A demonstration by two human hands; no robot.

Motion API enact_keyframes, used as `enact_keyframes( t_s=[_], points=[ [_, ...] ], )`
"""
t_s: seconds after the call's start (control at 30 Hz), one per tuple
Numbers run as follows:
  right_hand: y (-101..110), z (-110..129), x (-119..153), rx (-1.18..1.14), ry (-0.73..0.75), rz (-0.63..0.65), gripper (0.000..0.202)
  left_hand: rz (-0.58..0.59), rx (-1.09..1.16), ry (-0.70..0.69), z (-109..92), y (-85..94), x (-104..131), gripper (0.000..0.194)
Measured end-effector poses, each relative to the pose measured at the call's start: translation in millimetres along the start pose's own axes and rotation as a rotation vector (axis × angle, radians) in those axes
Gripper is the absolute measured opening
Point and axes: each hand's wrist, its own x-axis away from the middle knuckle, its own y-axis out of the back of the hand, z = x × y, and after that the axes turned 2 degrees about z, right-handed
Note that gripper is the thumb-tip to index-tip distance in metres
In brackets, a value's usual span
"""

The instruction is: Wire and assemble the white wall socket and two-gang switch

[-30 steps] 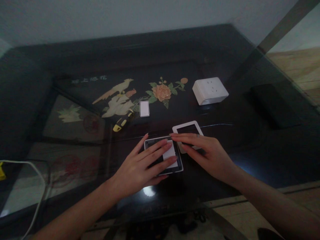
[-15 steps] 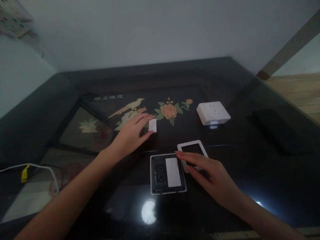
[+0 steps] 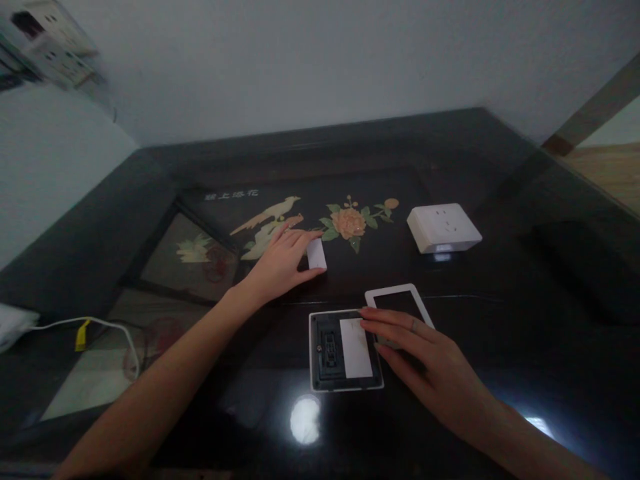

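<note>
My left hand (image 3: 285, 263) grips a small white piece (image 3: 317, 254) between thumb and fingers, on the table near the printed flower. Below it lies a square switch plate (image 3: 330, 381) with a dark inside, a white panel (image 3: 357, 348) covering its right part. My right hand (image 3: 417, 353) is spread over the plate's upper right corner, its fingertips by the white panel. Partly under that hand is a white square frame (image 3: 395, 289), lying just right of the plate. Nothing is visibly held in my right hand.
A white socket box (image 3: 444, 227) stands on the dark glossy table (image 3: 240, 413) at the right, with a black object (image 3: 580, 267) beyond it. A white cable (image 3: 107, 323) with a yellow tag lies at the left. Sockets (image 3: 60, 57) are on the wall.
The camera view has shifted, so the table items appear farther right. My left hand still grips the small white piece, which now looks slightly tilted. My right hand remains by the plate.
</note>
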Motion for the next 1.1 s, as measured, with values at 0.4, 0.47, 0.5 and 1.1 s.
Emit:
enact_keyframes(
  t_s=[0.4, 0.47, 0.5, 1.1],
  points=[
    [-5.4, 1.7, -1.4, 0.102, 0.098, 0.098, 0.037, -0.107, 0.320, 0.029, -79.8, 4.5, 102.1, 0.054],
    [-7.2, 0.9, -1.8, 0.116, 0.108, 0.108, 0.037, -0.122, 0.306, -0.006, -80.9, -0.2, 104.6, 0.052],
    [-7.8, 0.6, -1.9, 0.117, 0.109, 0.115, 0.037, -0.126, 0.299, -0.026, -81.1, -2.1, 104.6, 0.052],
    [-5.0, 1.5, -3.8, 0.129, 0.108, 0.132, 0.035, -0.119, 0.391, -0.020, -89.3, -8.5, 99.6, 0.043]
  ],
)
